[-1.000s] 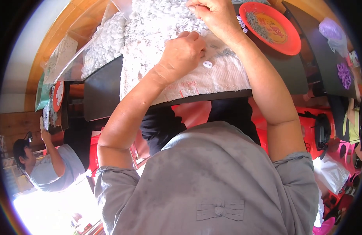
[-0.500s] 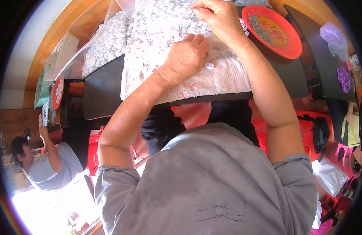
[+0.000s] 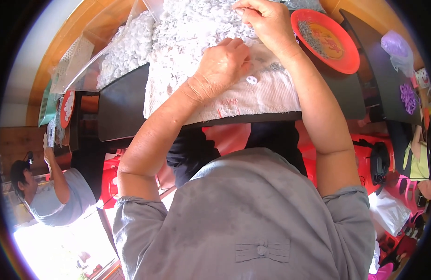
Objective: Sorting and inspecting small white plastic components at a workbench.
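Observation:
A white cloth [image 3: 267, 95] lies over the dark table [image 3: 122, 107], heaped with several small white plastic rings [image 3: 192, 28]. My left hand [image 3: 222, 63] rests knuckles up on the cloth at the heap's near edge, fingers curled under; what they hold is hidden. My right hand [image 3: 264, 21] is farther back on the heap, fingers pinched together on small white pieces. One loose white piece [image 3: 252, 80] lies on the cloth just right of my left hand.
A red plate [image 3: 325, 39] with small grey metal parts sits right of my right hand. A clear bag [image 3: 122, 46] of white pieces lies at the left. Purple pieces [image 3: 406, 95] lie far right. Another person [image 3: 52, 196] works at lower left. Red stools stand below the table.
Both hands have shifted slightly over the heap; my left hand has curled tighter at the heap's edge. The loose white piece now shows beside it.

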The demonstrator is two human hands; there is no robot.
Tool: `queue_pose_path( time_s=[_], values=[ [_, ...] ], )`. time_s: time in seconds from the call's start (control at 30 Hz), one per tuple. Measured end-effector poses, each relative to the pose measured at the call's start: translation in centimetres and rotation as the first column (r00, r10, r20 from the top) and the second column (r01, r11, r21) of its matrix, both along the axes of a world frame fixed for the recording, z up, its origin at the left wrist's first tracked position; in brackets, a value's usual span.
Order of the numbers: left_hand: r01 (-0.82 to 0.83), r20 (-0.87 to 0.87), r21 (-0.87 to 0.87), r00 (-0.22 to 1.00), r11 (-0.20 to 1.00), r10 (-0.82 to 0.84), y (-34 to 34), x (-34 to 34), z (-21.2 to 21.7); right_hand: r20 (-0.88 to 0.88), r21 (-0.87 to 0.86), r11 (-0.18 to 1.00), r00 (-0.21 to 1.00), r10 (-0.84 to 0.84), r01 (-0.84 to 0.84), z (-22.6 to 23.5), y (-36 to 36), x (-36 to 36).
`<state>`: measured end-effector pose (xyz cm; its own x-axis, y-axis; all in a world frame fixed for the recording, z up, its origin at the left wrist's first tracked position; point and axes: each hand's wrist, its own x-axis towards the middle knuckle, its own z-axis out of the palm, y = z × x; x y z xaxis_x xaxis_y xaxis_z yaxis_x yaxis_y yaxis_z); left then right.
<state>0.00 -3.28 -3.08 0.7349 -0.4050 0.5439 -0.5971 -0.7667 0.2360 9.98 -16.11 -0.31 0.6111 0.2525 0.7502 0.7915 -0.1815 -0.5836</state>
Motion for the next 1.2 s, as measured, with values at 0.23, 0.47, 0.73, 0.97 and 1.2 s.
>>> queue_pose_path(
  time_s=[0.23,0.47,0.73,0.97,1.2],
  values=[
    [-0.004,0.057,0.114,0.998,0.993,-0.002,-0.1,-0.2,-0.9,0.000,-0.049,0.999,1.000,0.001,-0.001,0.4,-0.1,-0.5],
    [-0.068,-0.121,-0.465,0.993,0.883,0.013,1.5,-0.2,0.8,-0.497,0.126,0.984,0.850,0.172,-0.126,1.3,-0.4,-1.5],
    [-0.185,-0.101,-0.577,0.983,0.795,0.155,2.4,-0.1,1.3,-0.512,-0.279,0.874,0.832,0.214,-0.397,3.0,-2.2,-1.6],
    [-0.195,-0.087,-0.588,0.980,0.785,0.179,2.4,0.1,1.3,-0.473,-0.276,0.841,0.827,0.302,-0.465,2.1,-1.4,-1.9],
    [-0.223,-0.148,-0.632,0.975,0.742,0.167,2.4,-0.1,1.5,-0.461,-0.285,0.844,0.837,0.296,-0.455,2.1,-1.3,-2.0]
  ],
)
